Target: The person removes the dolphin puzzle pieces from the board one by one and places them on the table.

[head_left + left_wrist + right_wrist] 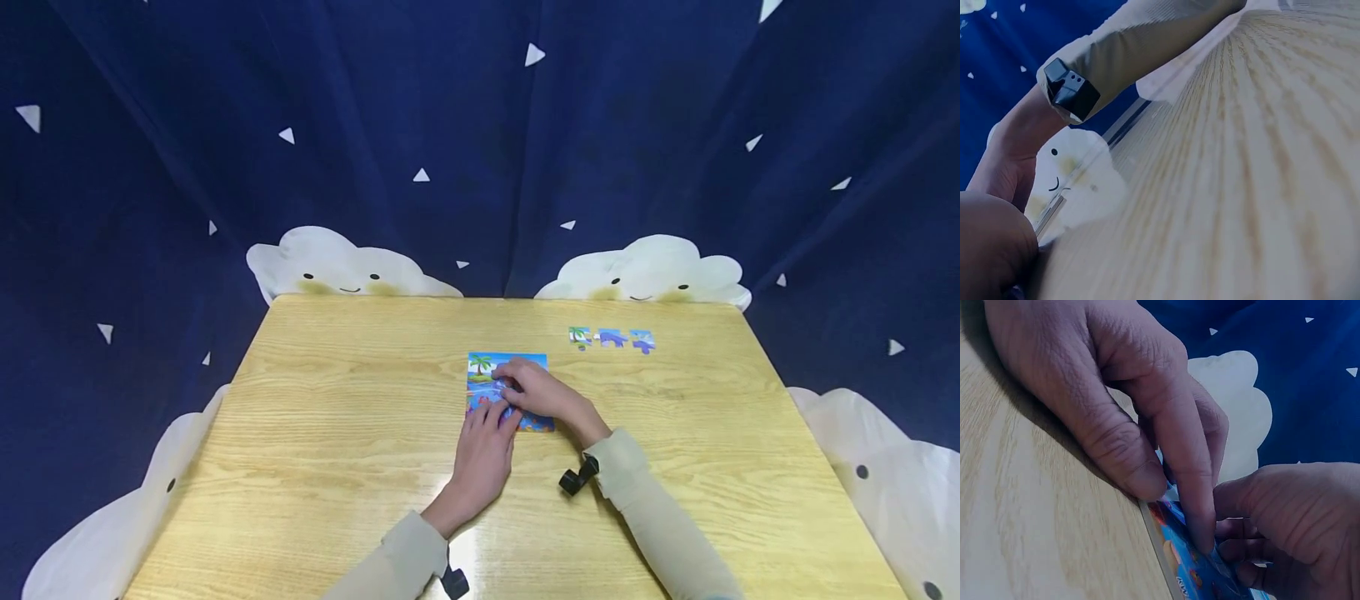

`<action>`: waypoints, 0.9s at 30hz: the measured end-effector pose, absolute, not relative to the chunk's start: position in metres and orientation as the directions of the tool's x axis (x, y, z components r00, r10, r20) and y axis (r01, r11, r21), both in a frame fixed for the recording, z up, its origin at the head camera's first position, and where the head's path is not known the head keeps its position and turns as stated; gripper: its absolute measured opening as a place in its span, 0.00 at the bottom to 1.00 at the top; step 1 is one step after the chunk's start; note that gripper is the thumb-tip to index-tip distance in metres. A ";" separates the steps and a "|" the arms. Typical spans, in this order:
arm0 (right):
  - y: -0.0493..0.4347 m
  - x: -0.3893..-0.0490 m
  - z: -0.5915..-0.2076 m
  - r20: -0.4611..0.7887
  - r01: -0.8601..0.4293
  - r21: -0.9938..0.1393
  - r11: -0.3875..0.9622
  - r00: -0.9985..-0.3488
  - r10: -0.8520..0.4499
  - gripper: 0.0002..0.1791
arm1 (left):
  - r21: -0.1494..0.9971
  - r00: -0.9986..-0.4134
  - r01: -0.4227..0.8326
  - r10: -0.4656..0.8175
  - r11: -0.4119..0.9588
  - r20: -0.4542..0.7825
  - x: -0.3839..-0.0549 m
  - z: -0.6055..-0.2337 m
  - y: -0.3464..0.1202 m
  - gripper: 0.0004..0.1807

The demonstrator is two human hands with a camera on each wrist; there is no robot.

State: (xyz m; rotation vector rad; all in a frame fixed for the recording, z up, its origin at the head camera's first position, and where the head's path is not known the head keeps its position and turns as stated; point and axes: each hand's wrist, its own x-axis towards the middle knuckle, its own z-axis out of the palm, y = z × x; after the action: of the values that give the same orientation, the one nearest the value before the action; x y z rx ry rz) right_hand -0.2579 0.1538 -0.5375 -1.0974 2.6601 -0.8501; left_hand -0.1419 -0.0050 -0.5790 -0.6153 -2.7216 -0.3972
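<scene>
A colourful jigsaw puzzle with a palm tree and a blue sea scene lies flat mid-table. My left hand reaches in from its near side, fingers stretched over the lower part. In the right wrist view the left thumb touches the puzzle's edge and the index finger presses on its surface. Over the centre, my right hand arches with bent fingers, tips down at the picture beside the left fingers. Whether a piece is between the right fingers is hidden.
Three loose puzzle pieces lie in a row behind and right of the puzzle. The wooden table ends at a dark blue curtain with white triangles. White cloud shapes border the table's edges.
</scene>
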 end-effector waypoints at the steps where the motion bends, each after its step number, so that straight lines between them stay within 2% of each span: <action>1: 0.154 -0.257 -0.537 0.075 -0.598 -0.555 0.578 -0.728 -0.682 0.16 | 0.180 -0.851 0.459 0.372 0.870 0.371 -0.142 -0.579 -0.005 0.19; 6: 0.151 -0.255 -0.537 0.078 -0.591 -0.565 0.576 -0.733 -0.676 0.14 | 0.126 -0.839 0.459 0.382 0.880 0.388 -0.141 -0.579 -0.004 0.17; 11: 0.147 -0.258 -0.535 0.049 -0.584 -0.539 0.607 -0.742 -0.669 0.15 | 0.104 -0.848 0.444 0.380 0.890 0.369 -0.140 -0.577 -0.003 0.19; 20: 0.144 -0.264 -0.532 -0.002 -0.539 -0.563 0.627 -0.758 -0.653 0.17 | 0.236 -0.874 0.463 0.397 0.854 0.280 -0.133 -0.583 -0.004 0.25; 27: 0.146 -0.266 -0.535 -0.008 -0.500 -0.598 0.626 -0.777 -0.629 0.16 | 0.278 -0.869 0.477 0.400 0.834 0.292 -0.133 -0.581 -0.003 0.26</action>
State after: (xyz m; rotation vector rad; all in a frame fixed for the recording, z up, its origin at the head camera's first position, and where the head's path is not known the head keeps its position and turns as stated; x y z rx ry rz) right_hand -0.2663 0.1455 -0.5348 -0.9276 2.6327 -0.8698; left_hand -0.1331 -0.0031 -0.5810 -0.6772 -2.7921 -0.5089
